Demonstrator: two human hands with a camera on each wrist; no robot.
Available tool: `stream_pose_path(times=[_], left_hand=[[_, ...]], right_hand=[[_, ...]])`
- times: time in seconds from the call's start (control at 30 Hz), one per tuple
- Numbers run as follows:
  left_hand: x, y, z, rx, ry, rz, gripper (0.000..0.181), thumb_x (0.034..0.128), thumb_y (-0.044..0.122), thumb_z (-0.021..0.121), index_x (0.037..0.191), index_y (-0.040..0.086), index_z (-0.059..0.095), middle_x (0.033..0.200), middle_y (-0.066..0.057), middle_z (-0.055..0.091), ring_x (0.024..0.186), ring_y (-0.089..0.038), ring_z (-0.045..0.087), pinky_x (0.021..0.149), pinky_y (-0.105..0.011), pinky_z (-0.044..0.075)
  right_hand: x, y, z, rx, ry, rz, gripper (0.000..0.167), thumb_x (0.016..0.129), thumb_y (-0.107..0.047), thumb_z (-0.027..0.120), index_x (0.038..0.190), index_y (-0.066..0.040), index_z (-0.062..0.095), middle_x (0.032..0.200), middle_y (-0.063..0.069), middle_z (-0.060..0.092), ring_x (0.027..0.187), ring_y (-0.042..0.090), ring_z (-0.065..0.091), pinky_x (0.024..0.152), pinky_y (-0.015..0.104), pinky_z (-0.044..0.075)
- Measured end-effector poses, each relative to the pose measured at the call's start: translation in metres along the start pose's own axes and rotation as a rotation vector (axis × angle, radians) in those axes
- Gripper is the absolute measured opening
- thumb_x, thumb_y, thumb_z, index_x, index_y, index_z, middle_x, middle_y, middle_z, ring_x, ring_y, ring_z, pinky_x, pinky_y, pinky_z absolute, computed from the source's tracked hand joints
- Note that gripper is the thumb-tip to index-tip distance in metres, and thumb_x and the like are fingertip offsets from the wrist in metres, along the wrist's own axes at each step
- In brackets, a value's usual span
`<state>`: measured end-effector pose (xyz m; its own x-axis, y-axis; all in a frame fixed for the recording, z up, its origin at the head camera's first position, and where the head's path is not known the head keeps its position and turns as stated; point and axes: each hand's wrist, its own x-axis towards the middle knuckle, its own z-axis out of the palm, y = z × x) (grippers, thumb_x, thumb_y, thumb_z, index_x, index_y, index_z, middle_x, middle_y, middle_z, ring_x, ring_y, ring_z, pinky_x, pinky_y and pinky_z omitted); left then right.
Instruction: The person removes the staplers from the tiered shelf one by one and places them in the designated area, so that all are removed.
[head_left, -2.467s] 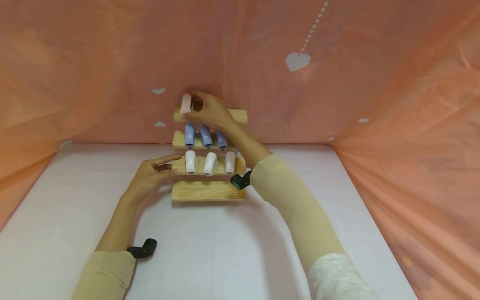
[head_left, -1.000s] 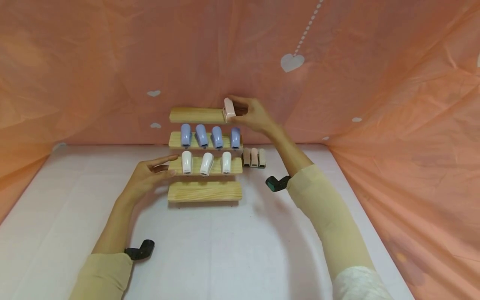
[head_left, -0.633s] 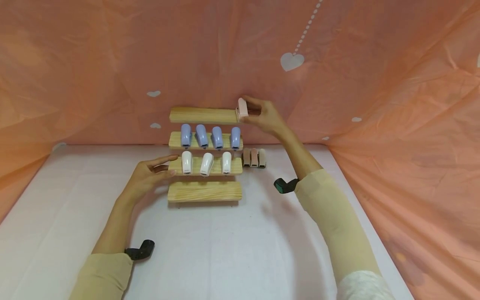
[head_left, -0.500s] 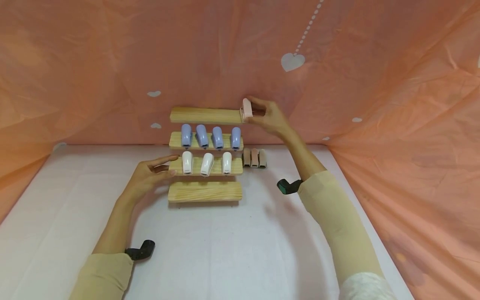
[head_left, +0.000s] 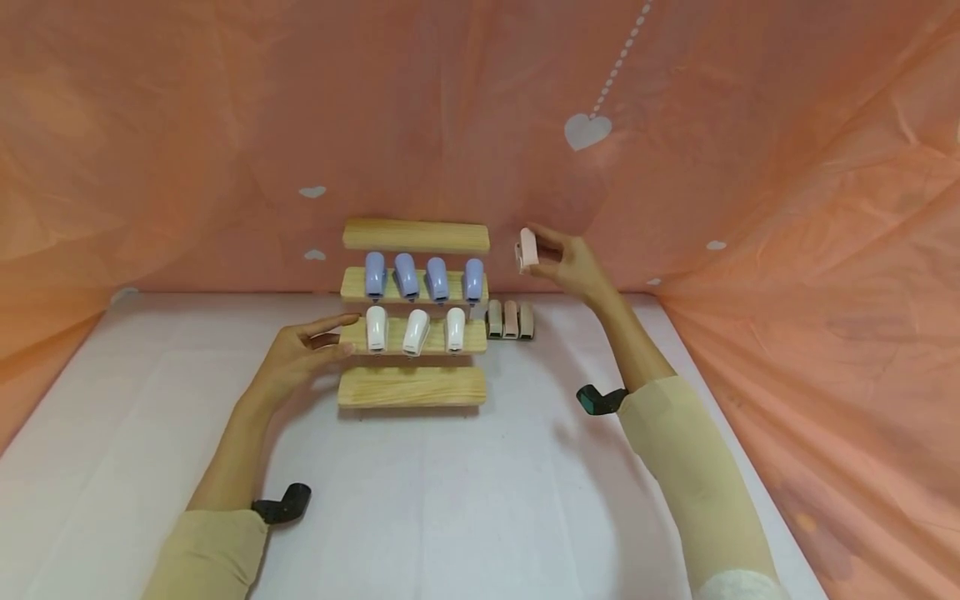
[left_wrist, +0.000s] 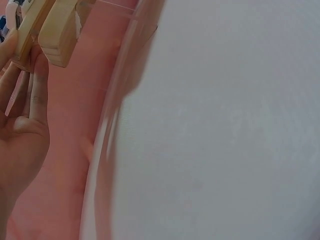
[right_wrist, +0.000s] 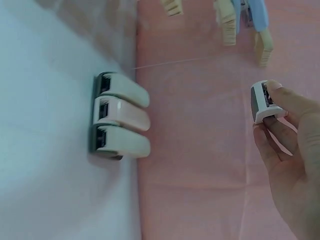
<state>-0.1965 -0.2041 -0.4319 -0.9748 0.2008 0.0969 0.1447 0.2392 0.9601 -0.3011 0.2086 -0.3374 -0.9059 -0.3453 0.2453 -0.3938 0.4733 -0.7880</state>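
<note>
A pale pink mini stapler (head_left: 528,247) is pinched in my right hand (head_left: 577,268), held in the air right of the rack. The right wrist view shows that stapler (right_wrist: 258,102) between thumb and fingertips. My left hand (head_left: 296,360) grips the left end of a lower tier of the wooden tiered rack (head_left: 439,337); in the left wrist view, thumb and fingers lie on both sides of the board (left_wrist: 31,34). Several purple staplers (head_left: 437,279) line the second tier, and three white staplers (head_left: 377,329) the third. The top tier (head_left: 416,236) is bare.
Three beige and pink staplers (head_left: 511,319) stand side by side on the white table (head_left: 450,500), just right of the rack. The lowest tier (head_left: 412,387) is bare. A pink-orange sheet (head_left: 450,108) with heart shapes hangs behind and at both sides.
The pink stapler, held in my right hand throughout, has slid from the top tier's left end to its right, then come off it, farther right and lower. The left hand stays put.
</note>
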Motion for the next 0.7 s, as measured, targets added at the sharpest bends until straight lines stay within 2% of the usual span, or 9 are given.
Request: stream_pose_path(times=[0.17, 0.4, 0.57, 0.7], left_hand=[[0.000, 0.000, -0.001, 0.011, -0.005, -0.004, 0.052, 0.0905, 0.020, 0.075, 0.138, 0.004, 0.059, 0.132, -0.005, 0.061, 0.104, -0.007, 0.063, 0.088, -0.016, 0.050], [0.000, 0.001, -0.005, 0.016, -0.009, 0.017, 0.051, 0.0924, 0.020, 0.073, 0.139, 0.004, 0.058, 0.136, -0.014, 0.058, 0.102, -0.006, 0.064, 0.084, -0.019, 0.053], [0.001, 0.001, -0.003, 0.007, -0.016, 0.000, 0.052, 0.0921, 0.020, 0.074, 0.139, 0.003, 0.058, 0.137, -0.018, 0.056, 0.102, -0.006, 0.063, 0.084, -0.018, 0.052], [0.000, 0.000, 0.000, 0.005, -0.009, -0.011, 0.052, 0.0916, 0.020, 0.074, 0.139, 0.004, 0.058, 0.137, -0.018, 0.057, 0.102, -0.007, 0.063, 0.085, -0.017, 0.051]], right_hand=[[-0.011, 0.009, 0.000, 0.019, 0.004, 0.027, 0.069, 0.084, 0.000, 0.077, 0.146, -0.004, 0.049, 0.141, 0.018, 0.054, 0.124, 0.031, 0.057, 0.093, 0.035, 0.053], [-0.023, 0.026, 0.006, 0.054, 0.006, 0.064, 0.068, 0.086, 0.002, 0.074, 0.148, -0.005, 0.046, 0.147, 0.019, 0.047, 0.127, 0.036, 0.054, 0.097, 0.038, 0.052], [-0.032, 0.042, 0.007, 0.078, 0.013, 0.080, 0.069, 0.085, 0.004, 0.075, 0.148, -0.006, 0.047, 0.153, 0.015, 0.041, 0.127, 0.037, 0.053, 0.096, 0.038, 0.052], [-0.038, 0.053, 0.007, 0.091, 0.016, 0.097, 0.069, 0.085, 0.004, 0.075, 0.147, -0.002, 0.047, 0.148, 0.019, 0.046, 0.126, 0.037, 0.054, 0.096, 0.036, 0.052]])
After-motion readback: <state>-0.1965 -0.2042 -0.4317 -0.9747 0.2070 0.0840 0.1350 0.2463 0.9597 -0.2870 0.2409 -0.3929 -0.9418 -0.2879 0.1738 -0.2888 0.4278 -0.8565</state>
